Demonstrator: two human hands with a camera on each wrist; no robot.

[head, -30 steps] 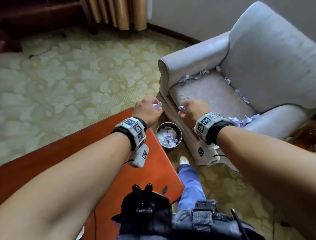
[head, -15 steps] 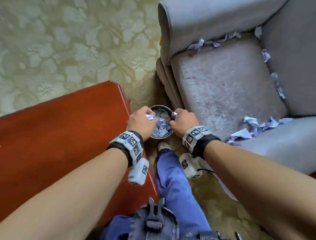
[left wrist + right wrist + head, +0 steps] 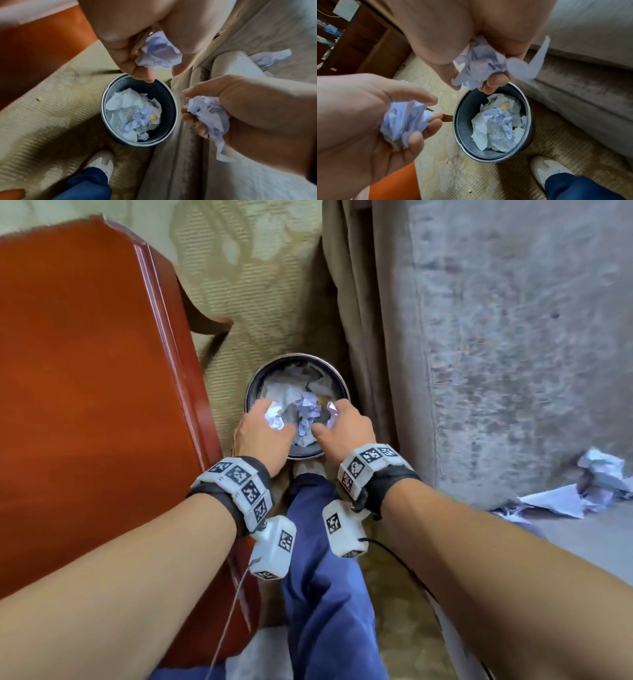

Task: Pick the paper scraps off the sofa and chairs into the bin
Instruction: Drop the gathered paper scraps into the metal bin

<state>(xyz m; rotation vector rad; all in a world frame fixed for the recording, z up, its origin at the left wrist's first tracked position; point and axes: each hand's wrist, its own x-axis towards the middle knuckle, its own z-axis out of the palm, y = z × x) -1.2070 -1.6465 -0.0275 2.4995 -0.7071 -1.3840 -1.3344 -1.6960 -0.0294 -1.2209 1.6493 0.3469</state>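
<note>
Hovering over bin (image 3: 251, 392) | left hand (image 3: 262, 433) clutches crumpled scraps (image 3: 158, 54) | right hand (image 3: 346, 428) clutches another wad (image 3: 481, 65) | bin mouth directly beneath both, equally near

The bin (image 3: 297, 361) stands on the carpet (image 3: 260, 268), between the table (image 3: 85, 371) on the left and the armchair (image 3: 496, 337) on the right. Both hands are above the bin. More scraps (image 3: 582, 494) lie on the armchair seat.
</note>
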